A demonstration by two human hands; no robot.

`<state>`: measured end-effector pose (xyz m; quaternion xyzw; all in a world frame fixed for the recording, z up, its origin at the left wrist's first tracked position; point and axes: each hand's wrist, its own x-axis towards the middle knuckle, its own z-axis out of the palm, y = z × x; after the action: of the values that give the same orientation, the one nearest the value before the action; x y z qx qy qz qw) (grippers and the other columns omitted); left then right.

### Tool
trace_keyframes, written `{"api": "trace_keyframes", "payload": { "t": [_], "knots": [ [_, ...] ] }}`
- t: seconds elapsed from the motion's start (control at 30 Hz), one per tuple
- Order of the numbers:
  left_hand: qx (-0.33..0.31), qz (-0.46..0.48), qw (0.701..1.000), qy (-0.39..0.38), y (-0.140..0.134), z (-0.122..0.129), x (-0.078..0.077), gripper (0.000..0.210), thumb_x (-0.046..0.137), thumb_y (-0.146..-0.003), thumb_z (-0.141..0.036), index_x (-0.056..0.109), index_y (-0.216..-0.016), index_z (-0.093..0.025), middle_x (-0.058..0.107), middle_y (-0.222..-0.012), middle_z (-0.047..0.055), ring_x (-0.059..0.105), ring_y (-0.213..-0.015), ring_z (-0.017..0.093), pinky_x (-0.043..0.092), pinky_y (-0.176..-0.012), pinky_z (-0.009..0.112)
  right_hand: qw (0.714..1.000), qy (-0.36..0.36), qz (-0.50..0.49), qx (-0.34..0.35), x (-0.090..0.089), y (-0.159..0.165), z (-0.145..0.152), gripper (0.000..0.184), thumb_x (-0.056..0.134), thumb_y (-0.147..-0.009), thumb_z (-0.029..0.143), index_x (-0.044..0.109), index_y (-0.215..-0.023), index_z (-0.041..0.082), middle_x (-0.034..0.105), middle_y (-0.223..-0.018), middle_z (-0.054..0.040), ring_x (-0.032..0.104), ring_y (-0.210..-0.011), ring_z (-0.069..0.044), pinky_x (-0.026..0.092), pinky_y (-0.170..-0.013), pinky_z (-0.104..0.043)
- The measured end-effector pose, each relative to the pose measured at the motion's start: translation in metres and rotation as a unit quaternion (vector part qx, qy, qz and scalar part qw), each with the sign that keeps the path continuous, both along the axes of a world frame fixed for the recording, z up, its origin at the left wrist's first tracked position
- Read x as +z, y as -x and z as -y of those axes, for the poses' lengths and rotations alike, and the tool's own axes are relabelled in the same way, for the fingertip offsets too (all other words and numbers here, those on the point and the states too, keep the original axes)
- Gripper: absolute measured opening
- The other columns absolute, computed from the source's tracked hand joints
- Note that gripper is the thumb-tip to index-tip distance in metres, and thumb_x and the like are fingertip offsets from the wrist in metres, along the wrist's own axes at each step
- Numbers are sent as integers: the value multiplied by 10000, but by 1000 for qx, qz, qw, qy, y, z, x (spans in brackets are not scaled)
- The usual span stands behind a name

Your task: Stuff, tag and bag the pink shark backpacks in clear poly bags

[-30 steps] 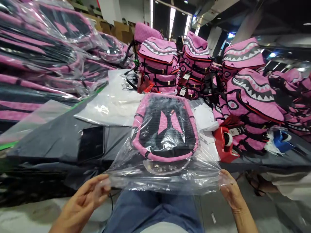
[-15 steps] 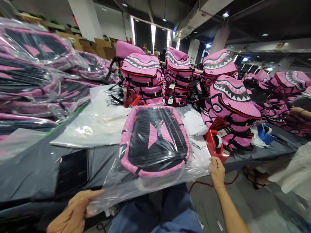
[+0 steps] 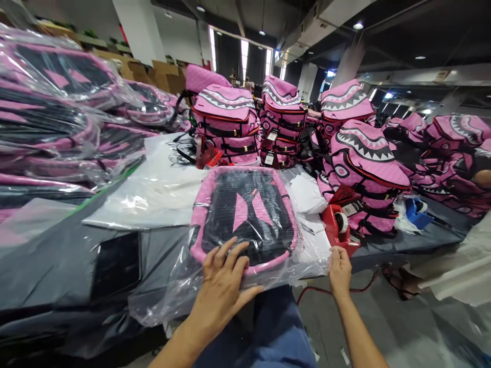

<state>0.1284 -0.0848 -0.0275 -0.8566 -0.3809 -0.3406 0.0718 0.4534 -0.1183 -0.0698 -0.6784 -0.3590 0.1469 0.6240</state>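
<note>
A pink and black backpack (image 3: pixel 251 220) lies flat inside a clear plastic bag (image 3: pixel 169 294), its ribbed black back panel facing up with two pink shapes on it. My left hand (image 3: pixel 224 281) rests palm down with fingers spread on the near edge of the bagged backpack. At the bag's right corner, my right hand (image 3: pixel 339 268) pinches the plastic between thumb and fingers. Just beyond that hand stands a red tape dispenser (image 3: pixel 337 227) with a roll in it. White paper sheets (image 3: pixel 307 194) lie beside the backpack, partly under the plastic.
Bagged backpacks (image 3: pixel 49 117) are piled at the left. Several stacked pink backpacks (image 3: pixel 226 122) with shark-mouth prints stand behind. A dark phone or tablet (image 3: pixel 117 263) and flat plastic bags (image 3: pixel 149 189) lie on the grey-covered table (image 3: pixel 49 255). A blue tape dispenser (image 3: pixel 419 212) sits farther right, near a person's pale clothing (image 3: pixel 460 266).
My left hand has let go of the bag's left corner and moved right onto the backpack's near edge. The plastic there has dropped slack. My right hand still pinches the right corner.
</note>
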Motion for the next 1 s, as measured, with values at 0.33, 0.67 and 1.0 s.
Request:
{"api": "trace_keyframes", "payload": {
  "t": [0.33,0.67,1.0],
  "knots": [
    [-79,-9,996,50,10,-30,-8,282,794,-804,-368,544,-780,-239,728,-1161,62,607,-1165,296,411,-931,420,999,-30,-31,18,-3,1,-3,534,533,-835,775,520,-855,241,361,-445,112,350,-366,-110,261,-388,-245],
    [-89,67,994,12,15,-33,-7,209,552,-968,-305,720,-844,-294,787,-899,-13,696,-995,215,406,-909,378,999,-28,-23,23,-2,-2,-2,486,508,-868,732,533,-869,247,388,-433,99,384,-382,-135,294,-427,-267],
    [-153,80,936,308,4,-68,15,485,534,-879,-615,664,-573,-263,725,-824,44,677,-771,203,530,-704,275,994,87,-27,55,-6,-30,-17,519,616,-708,731,601,-724,213,531,-466,25,453,-385,-149,348,-401,-267]
  ]
}}
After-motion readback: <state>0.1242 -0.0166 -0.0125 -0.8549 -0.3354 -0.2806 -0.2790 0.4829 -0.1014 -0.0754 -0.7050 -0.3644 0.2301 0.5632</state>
